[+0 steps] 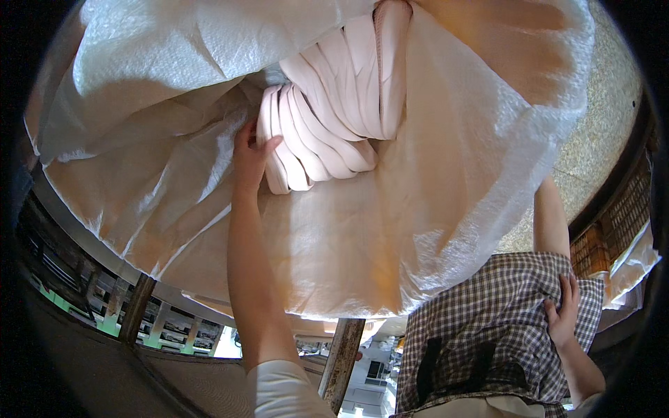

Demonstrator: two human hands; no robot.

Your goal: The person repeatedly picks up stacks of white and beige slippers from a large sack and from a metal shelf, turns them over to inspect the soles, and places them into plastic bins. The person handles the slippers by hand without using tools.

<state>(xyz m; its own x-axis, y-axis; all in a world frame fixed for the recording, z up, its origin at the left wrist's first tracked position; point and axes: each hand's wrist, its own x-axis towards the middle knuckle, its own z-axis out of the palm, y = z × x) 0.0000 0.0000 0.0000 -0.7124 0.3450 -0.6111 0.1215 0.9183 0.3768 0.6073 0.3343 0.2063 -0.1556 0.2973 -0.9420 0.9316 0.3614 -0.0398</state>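
Note:
My left hand reaches into a large open bag of whitish woven plastic. Inside lies a nested row of pale pink curved pieces, whose exact kind I cannot make out. The thumb presses on the near face of the leftmost pieces, and the fingers go round their outer side, partly hidden. Against them, further up, leans a second bunch of the same pink pieces, one with a stitched-looking edge. At the lower right, my right hand rests flat on a checked cloth worn over my body, fingers stretched out.
Beyond the bag, at the right, is a speckled floor. A brown slatted crate stands there, with crumpled clear plastic beside it. A worn metal leg shows below the bag, with machines and a bright room behind.

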